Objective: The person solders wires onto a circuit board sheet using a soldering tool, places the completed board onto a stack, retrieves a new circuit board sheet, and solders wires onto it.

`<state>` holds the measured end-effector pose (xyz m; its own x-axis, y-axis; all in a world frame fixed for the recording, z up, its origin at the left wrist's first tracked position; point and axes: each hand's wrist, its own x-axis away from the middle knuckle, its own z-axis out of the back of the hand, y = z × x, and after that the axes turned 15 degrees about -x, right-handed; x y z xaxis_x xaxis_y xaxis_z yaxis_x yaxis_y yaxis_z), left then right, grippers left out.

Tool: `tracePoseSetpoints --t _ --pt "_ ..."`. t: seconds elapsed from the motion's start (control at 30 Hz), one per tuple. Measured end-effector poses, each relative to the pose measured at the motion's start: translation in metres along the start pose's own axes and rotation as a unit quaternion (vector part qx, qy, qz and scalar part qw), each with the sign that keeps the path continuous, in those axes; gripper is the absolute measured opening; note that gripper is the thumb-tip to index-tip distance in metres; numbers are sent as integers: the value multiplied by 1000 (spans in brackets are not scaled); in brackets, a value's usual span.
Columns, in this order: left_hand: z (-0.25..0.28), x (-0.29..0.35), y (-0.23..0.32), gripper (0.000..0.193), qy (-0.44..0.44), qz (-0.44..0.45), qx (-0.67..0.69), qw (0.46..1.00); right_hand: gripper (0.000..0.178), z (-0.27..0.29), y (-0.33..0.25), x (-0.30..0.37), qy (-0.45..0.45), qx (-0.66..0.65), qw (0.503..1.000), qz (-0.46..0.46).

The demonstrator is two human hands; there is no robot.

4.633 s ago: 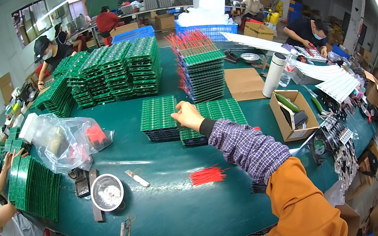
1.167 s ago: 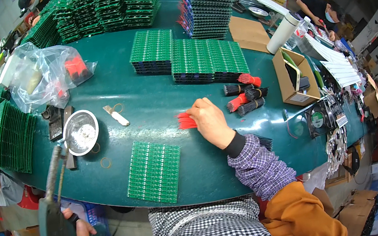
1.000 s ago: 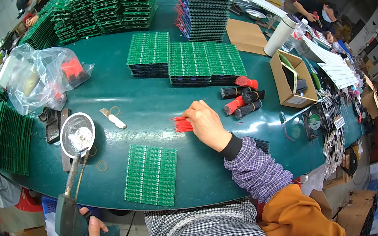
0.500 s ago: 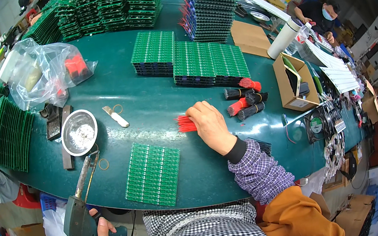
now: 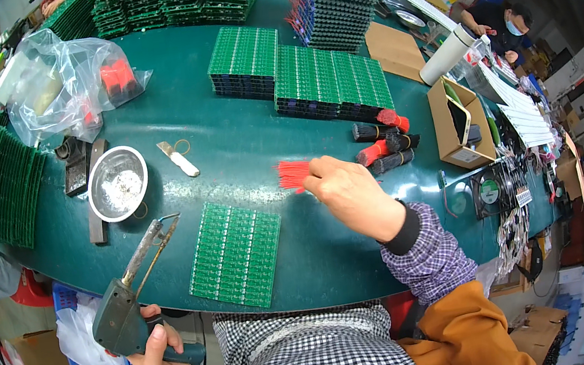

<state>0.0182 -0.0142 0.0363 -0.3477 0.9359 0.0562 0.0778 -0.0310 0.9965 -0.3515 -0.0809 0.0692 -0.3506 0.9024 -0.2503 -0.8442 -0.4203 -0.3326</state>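
My left hand [image 5: 161,354] is wrapped around the handle of a dark green soldering gun [image 5: 119,322]. Its hot tip and thin feed tube point up over the table, between a metal bowl [image 5: 102,203] and a green circuit board panel [image 5: 235,256]. That panel lies flat near the front edge. Beyond it, to the right, is a loose bunch of thin red wires [image 5: 293,174]. The fingers of my right hand [image 5: 355,192] are pinched together at the right end of the bunch; how many wires they grip is hidden.
Stacked board panels [image 5: 330,80] stand behind my right hand, near tied red and black wire bundles [image 5: 387,143]. A cardboard box [image 5: 468,146] is at the right. On the left are a plastic bag [image 5: 55,89], a white-handled blade [image 5: 178,159] and more stacked boards [image 5: 2,193].
The soldering gun's tip has moved right, away from the bowl and closer to the board panel. My right hand's fingers have drawn together and shifted slightly right at the red wires.
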Motion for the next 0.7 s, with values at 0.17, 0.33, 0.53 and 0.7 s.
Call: tracePoseSetpoints --t 0.17,0.33,0.53,0.7 --pt "1 5 1 56 -46 66 78 994 6 1 -24 -4 -133 105 985 19" --pt "-9 8 3 52 -77 100 80 989 4 -26 -28 -4 -163 157 974 16" --pt "-8 4 1 47 -95 142 105 980 6 -23 -24 4 -132 121 984 6" --pt "-17 0 3 43 -137 152 94 974 9 -23 -26 13 -91 131 987 -9"
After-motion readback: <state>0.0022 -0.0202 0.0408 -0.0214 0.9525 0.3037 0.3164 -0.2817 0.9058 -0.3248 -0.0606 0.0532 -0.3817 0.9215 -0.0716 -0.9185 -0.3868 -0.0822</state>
